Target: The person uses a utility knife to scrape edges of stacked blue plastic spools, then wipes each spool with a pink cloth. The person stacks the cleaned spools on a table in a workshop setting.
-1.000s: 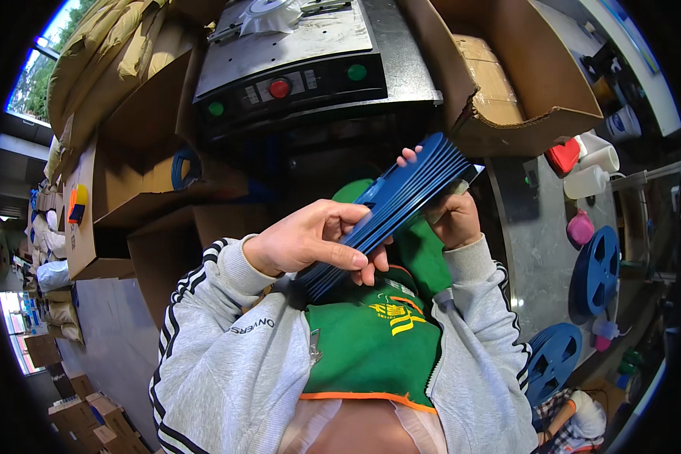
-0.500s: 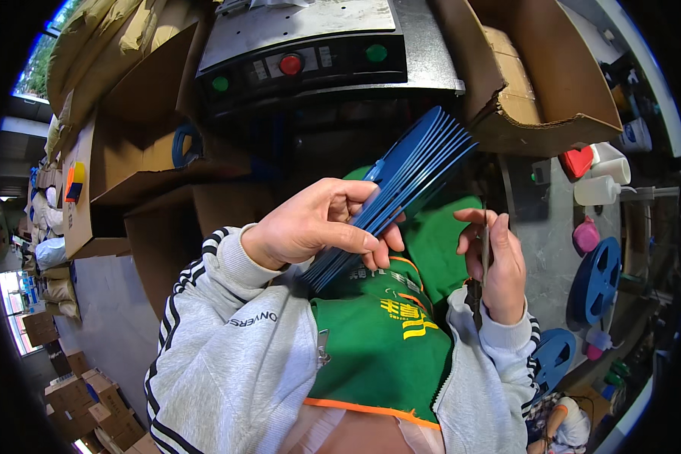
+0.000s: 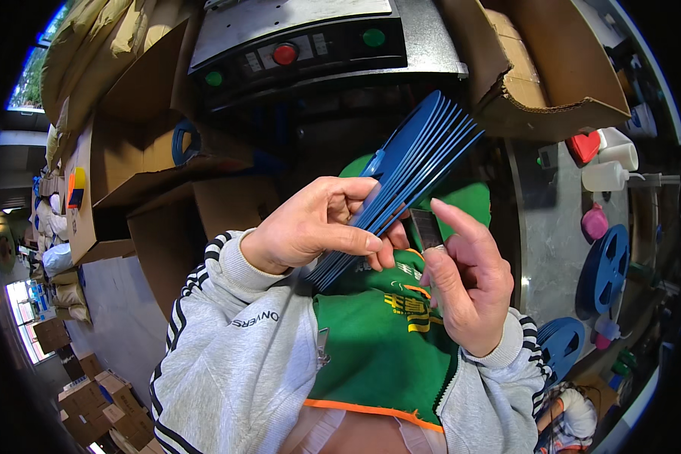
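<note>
My left hand (image 3: 318, 227) is closed around a fanned bunch of blue plastic discs (image 3: 412, 163), thumb on the near side and fingers behind. The discs stand tilted, their upper edges spread apart toward the upper right. Just right of the bunch, my right hand (image 3: 473, 280) grips a flat dark strip (image 3: 425, 228), perhaps metal, between thumb and fingers. The strip's top end lies close to the discs' lower right edges; whether it touches them I cannot tell. Part of the strip is hidden by the fingers.
Ahead stands a machine (image 3: 299, 57) with one red and two green buttons. Open cardboard boxes (image 3: 140, 181) are on the left, another box (image 3: 556, 117) at upper right. A side table (image 3: 541, 250) on the right bears bottles and a blue reel (image 3: 604, 268). Another person (image 3: 571, 416) is at lower right.
My right hand has moved left toward the discs, and the strip has turned from edge-on to showing its flat face. My left hand keeps its hold on the discs.
</note>
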`<state>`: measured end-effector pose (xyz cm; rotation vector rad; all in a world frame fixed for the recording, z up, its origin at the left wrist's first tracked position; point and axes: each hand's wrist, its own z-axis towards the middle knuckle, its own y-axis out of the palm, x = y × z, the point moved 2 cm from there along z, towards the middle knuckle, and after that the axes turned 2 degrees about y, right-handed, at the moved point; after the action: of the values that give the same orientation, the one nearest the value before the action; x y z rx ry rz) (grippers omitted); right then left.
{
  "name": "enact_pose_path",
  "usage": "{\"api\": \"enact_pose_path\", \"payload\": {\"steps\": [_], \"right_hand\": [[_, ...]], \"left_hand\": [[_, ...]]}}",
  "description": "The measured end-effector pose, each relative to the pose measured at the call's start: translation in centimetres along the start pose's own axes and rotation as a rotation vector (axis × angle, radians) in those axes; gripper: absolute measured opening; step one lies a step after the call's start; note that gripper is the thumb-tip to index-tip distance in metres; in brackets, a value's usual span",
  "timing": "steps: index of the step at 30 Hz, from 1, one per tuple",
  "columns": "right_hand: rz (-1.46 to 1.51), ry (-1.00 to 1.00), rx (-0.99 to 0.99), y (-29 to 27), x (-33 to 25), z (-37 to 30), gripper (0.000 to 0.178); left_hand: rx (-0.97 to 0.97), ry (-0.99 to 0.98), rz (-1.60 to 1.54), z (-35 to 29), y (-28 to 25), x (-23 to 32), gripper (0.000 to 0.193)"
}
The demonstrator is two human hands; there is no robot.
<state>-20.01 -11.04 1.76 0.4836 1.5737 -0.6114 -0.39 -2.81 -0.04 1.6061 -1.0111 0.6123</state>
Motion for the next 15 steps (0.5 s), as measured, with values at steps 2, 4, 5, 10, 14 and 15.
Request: {"api": "enact_pose_path", "payload": {"steps": [2, 4, 5, 10, 14, 15], "right_hand": [[-0.095, -0.069, 0.009, 0.04, 0.09, 0.13, 0.041], [-0.179, -0.114, 0.026, 0.07, 0.10, 0.24, 0.041], [-0.179, -0.121, 0.030, 0.10, 0.09, 0.31, 0.041], [-0.271, -0.177, 0.029, 0.21, -0.36, 0.39, 0.041], [-0.309, -0.192, 0.045, -0.09, -0.65, 0.42, 0.042], [-0.316, -0.194, 0.039, -0.14, -0.66, 0.40, 0.042]], "left_hand": [[-0.002, -0.005, -0.014, 0.02, 0.06, -0.03, 0.031], [-0.007, -0.008, -0.025, 0.02, 0.10, -0.05, 0.031], [-0.006, -0.008, -0.031, 0.02, 0.10, -0.05, 0.032], [-0.008, -0.014, -0.005, 0.03, 0.00, -0.04, 0.032], [-0.010, -0.015, -0.019, 0.03, 0.05, -0.07, 0.031], [-0.011, -0.018, -0.014, 0.03, 0.06, -0.06, 0.031]]}}
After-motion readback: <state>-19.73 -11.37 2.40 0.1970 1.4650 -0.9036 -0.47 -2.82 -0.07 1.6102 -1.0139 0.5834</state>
